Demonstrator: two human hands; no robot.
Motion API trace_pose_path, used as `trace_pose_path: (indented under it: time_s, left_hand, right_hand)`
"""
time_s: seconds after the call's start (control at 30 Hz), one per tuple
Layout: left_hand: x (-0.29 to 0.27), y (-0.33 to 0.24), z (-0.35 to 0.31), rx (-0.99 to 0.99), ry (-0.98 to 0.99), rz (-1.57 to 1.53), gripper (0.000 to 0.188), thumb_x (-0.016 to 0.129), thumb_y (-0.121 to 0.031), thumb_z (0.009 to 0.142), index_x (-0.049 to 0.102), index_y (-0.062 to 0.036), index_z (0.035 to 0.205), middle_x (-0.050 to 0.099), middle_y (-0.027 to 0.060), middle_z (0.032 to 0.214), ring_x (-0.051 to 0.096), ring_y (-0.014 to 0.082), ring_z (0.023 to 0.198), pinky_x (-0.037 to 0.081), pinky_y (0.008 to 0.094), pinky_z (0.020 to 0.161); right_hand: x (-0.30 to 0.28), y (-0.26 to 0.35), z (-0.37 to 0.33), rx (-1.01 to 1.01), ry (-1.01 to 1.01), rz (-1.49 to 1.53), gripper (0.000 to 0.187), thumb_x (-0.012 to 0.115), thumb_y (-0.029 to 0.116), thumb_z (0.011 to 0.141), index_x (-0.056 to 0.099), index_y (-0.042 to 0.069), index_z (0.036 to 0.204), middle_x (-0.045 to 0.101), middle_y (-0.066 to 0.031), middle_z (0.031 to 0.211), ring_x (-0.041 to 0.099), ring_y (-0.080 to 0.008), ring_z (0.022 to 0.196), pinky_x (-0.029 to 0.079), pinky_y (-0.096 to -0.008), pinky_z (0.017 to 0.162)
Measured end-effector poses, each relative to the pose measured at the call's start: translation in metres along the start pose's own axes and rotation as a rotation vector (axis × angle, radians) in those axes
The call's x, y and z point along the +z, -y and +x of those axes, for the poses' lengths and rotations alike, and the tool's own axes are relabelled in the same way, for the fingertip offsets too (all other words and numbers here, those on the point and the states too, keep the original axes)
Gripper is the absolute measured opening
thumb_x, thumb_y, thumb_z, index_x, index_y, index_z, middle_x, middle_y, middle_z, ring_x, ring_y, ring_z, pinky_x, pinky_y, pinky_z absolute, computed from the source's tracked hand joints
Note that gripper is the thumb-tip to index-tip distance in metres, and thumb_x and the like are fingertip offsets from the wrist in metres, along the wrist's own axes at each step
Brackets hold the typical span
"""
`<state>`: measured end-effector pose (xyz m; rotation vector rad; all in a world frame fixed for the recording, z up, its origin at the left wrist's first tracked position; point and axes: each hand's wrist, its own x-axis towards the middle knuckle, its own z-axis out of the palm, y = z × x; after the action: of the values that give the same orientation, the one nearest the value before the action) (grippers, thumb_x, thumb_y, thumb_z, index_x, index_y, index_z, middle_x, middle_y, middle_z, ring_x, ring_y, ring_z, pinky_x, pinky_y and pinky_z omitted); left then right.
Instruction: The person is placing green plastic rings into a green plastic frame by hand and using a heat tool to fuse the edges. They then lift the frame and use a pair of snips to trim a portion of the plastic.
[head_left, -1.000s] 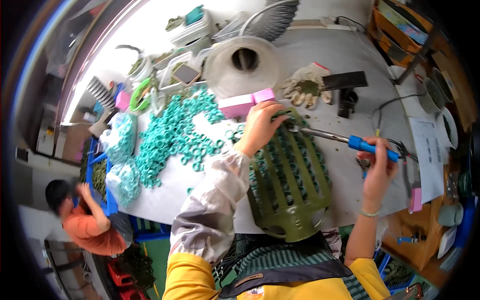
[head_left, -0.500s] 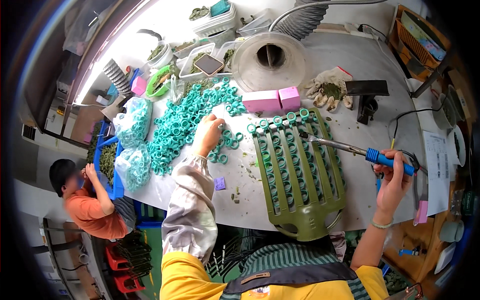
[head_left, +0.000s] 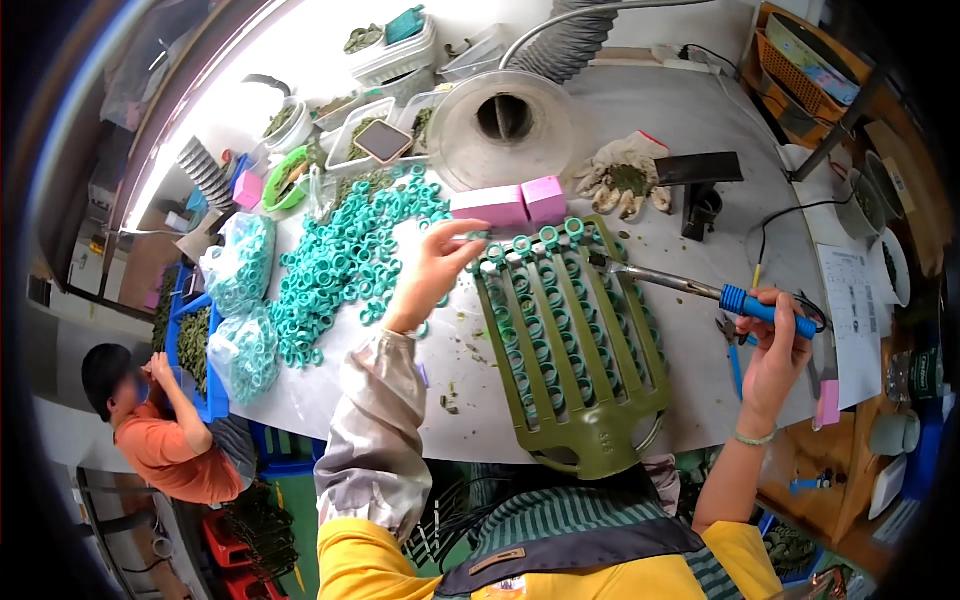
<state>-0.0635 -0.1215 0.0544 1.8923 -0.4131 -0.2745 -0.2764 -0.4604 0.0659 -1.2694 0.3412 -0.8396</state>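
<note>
My right hand grips the blue handle of a soldering iron. Its metal shaft reaches left, and its dark tip hangs over the upper part of an olive-green slotted frame with rows of teal rings along its bars. At the frame's upper left corner, my left hand pinches what looks like a small teal ring, mostly hidden by the fingertips. Several rings stand along the frame's far edge, among them an upright ring. Left of my left hand spreads a heap of loose teal rings.
Two pink blocks lie beyond the frame, near a round clear hood. A stained glove and a black stand sit at the far right. Bagged rings lie left. A co-worker in orange sits beyond the table's left edge.
My left hand has left the ring heap and moved right to the frame's upper left corner. The soldering iron stays over the frame. The whole view has shifted slightly.
</note>
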Motion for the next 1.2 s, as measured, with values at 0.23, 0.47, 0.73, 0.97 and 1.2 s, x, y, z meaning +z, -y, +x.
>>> trace_pose_path:
  time_s: [0.23, 0.47, 0.73, 0.97, 1.2]
  left_hand:
    - [0.106, -0.036, 0.041, 0.436, 0.052, 0.403, 0.03, 0.069, -0.005, 0.085, 0.067, -0.0047, 0.114, 0.069, 0.0134, 0.105, 0.064, 0.027, 0.095, 0.051, 0.0355, 0.083]
    - [0.131, -0.018, 0.073, 0.632, 0.076, 0.571, 0.029, 0.068, -0.003, 0.081, 0.069, -0.0028, 0.109, 0.069, 0.0153, 0.11, 0.062, 0.0356, 0.104, 0.049, 0.0401, 0.092]
    - [0.123, -0.01, 0.075, 0.618, 0.08, 0.596, 0.028, 0.069, -0.002, 0.079, 0.071, -0.0006, 0.106, 0.07, 0.017, 0.108, 0.064, 0.035, 0.102, 0.05, 0.0407, 0.09]
    - [0.09, -0.017, 0.054, 0.577, -0.109, 0.412, 0.033, 0.067, -0.011, 0.086, 0.061, -0.0033, 0.117, 0.062, 0.0181, 0.111, 0.061, 0.0362, 0.102, 0.049, 0.0384, 0.09]
    - [-0.15, 0.085, -0.084, -0.226, -0.651, 1.412, 0.029, 0.058, -0.01, 0.085, 0.06, -0.0076, 0.114, 0.059, 0.0187, 0.108, 0.055, 0.0387, 0.103, 0.046, 0.049, 0.086]
  right_hand:
    - [-0.012, -0.013, 0.013, -0.056, -0.039, -0.059, 0.024, 0.056, 0.019, 0.098, 0.066, -0.003, 0.093, 0.07, -0.01, 0.094, 0.065, -0.0139, 0.065, 0.054, -0.0273, 0.063]
    - [-0.005, -0.034, 0.021, -0.043, 0.006, -0.02, 0.025, 0.055, 0.02, 0.1, 0.064, -0.003, 0.094, 0.069, -0.0091, 0.093, 0.067, -0.0136, 0.066, 0.055, -0.0284, 0.063]
    - [-0.006, -0.033, 0.019, -0.019, -0.044, -0.075, 0.021, 0.056, 0.018, 0.098, 0.066, -0.001, 0.096, 0.069, -0.0082, 0.094, 0.066, -0.0125, 0.065, 0.054, -0.0274, 0.063]
    - [-0.028, -0.017, 0.016, -0.043, -0.089, -0.035, 0.026, 0.056, 0.022, 0.098, 0.065, -0.001, 0.089, 0.068, -0.0093, 0.094, 0.062, -0.0132, 0.06, 0.05, -0.0241, 0.061]
    - [-0.018, -0.014, 0.005, -0.015, 0.021, 0.032, 0.025, 0.055, 0.021, 0.098, 0.064, 0.0, 0.087, 0.067, -0.0089, 0.094, 0.059, -0.0125, 0.059, 0.048, -0.024, 0.057]
